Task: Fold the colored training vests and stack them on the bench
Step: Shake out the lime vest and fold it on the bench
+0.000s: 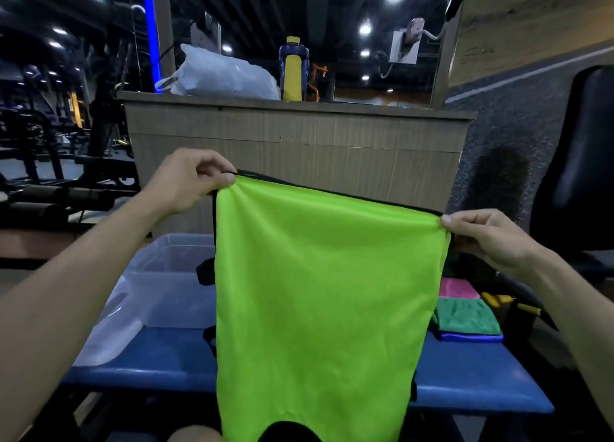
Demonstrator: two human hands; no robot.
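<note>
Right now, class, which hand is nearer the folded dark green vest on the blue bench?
Right. The right hand is just above the folded dark green vest; the left hand is far across.

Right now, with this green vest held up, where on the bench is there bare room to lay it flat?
The vest hides the bench's middle, so that part cannot be judged. Bare blue shows along the near edge, in front of the clear bin on the left and the folded stack on the right. Both far corners are crowded.
</note>
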